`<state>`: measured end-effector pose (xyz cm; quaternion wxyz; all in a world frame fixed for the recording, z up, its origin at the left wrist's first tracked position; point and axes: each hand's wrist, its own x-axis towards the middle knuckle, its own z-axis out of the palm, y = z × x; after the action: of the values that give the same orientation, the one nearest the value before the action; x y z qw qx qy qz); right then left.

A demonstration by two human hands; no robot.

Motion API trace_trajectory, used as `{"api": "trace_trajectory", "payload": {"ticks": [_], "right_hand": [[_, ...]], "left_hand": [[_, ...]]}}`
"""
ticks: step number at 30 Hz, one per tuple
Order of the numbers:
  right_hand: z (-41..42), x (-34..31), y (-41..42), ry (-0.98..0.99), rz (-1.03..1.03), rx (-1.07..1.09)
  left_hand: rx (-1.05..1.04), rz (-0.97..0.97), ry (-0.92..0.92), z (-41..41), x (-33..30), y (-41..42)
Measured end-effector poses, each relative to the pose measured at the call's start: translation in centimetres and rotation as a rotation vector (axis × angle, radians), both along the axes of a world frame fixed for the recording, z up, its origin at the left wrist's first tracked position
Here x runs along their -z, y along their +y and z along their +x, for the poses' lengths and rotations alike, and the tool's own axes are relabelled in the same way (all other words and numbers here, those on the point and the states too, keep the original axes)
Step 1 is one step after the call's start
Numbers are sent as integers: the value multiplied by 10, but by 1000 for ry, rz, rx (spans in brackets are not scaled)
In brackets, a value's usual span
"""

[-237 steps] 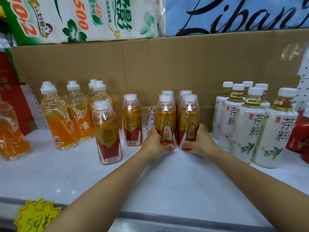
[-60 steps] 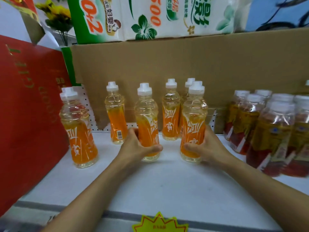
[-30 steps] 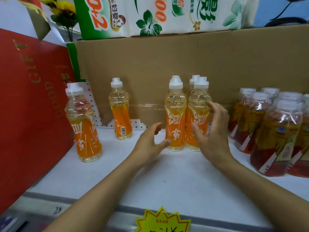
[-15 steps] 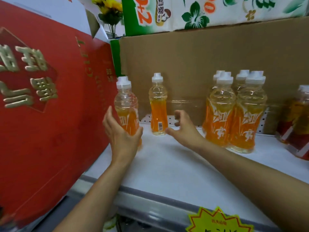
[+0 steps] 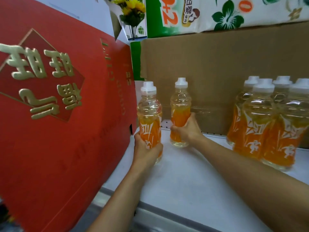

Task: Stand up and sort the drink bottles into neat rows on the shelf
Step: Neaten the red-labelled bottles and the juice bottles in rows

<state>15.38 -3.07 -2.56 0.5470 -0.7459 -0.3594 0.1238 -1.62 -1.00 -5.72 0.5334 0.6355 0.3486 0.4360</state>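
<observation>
Head view gives me a white shelf (image 5: 192, 181) backed by brown cardboard (image 5: 225, 64), with a red box (image 5: 58, 114) on its left. My left hand (image 5: 147, 149) grips the near orange bottle (image 5: 149, 118) and my right hand (image 5: 188, 129) the far bottle (image 5: 180, 106), both upright, well apart from the grouped bottles (image 5: 270, 124) at right.

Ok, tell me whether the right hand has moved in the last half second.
Yes. The right hand has gone forward toward the cardboard box and now grips the rear orange bottle, which it only reached for before.

Two bare forearms, no sleeves in view; left hand (image 5: 145, 150) and right hand (image 5: 188, 129) ungloved
</observation>
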Motion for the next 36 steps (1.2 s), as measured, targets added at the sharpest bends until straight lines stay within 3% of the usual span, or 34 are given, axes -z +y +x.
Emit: {"api": "trace_trajectory", "payload": {"ticks": [7, 14, 24, 31, 36], "right_hand": [[10, 0, -98, 157, 18, -370], [16, -2, -198, 236, 3, -479], [60, 10, -315, 268, 70, -345], [77, 13, -323, 105, 135, -236], [81, 14, -312, -27, 142, -108]], "left_hand": [[86, 4, 97, 2, -6, -13], [277, 131, 385, 7, -17, -41], [471, 260, 346, 61, -8, -141], [479, 317, 271, 106, -2, -166], [400, 364, 312, 121, 6, -160]]}}
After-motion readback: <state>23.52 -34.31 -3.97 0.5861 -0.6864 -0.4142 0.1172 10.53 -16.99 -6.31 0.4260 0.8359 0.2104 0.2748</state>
